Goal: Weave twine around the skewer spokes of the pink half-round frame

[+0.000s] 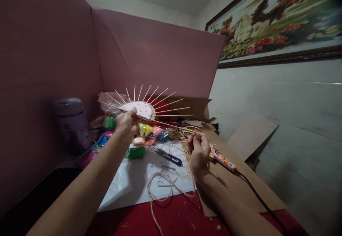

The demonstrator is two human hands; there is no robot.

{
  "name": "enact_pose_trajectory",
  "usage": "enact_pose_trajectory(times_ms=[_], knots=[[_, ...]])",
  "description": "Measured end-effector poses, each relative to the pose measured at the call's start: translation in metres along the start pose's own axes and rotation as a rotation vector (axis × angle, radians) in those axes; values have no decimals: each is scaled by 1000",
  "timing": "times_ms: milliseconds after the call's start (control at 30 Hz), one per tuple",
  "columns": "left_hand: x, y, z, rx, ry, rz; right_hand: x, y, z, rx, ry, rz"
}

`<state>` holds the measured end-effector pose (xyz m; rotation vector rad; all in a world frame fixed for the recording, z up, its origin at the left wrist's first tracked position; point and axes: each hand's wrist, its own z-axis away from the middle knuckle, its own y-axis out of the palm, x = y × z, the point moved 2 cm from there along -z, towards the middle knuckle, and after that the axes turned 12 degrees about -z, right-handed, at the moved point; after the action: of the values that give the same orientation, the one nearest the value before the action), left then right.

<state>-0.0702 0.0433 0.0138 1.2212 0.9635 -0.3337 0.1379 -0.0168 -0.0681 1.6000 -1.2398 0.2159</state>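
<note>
My left hand (127,124) grips a half-round craft piece (140,108) by its flat lower edge, thumb on top. Its face is pale fabric with pinkish-red dots, and coarse twine covers the curved rim. Thin wooden sticks (161,95) fan outward from that rim. From the piece's right end a strand of twine (169,124) stretches to my right hand (198,148), whose fingertips are pinched together on it. More twine (160,195) lies in loose loops on the white paper below, trailing over the red cloth.
Blue-handled thread snips (169,156) lie on the white paper (128,186). Behind are bags of coloured clay (136,152) and a twine ball (173,133). A flower-patterned glue gun (223,159) with a black cord rests on cardboard (245,186). A purple flask (72,125) stands left.
</note>
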Motion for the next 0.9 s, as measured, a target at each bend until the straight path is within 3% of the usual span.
enact_pose_trajectory(times_ms=[700,900], knots=[[12,-3,-9,6,-46,-21,-1,1,3,50,1,57],[24,2,4,16,-184,-32,-10,0,5,61,85,11]])
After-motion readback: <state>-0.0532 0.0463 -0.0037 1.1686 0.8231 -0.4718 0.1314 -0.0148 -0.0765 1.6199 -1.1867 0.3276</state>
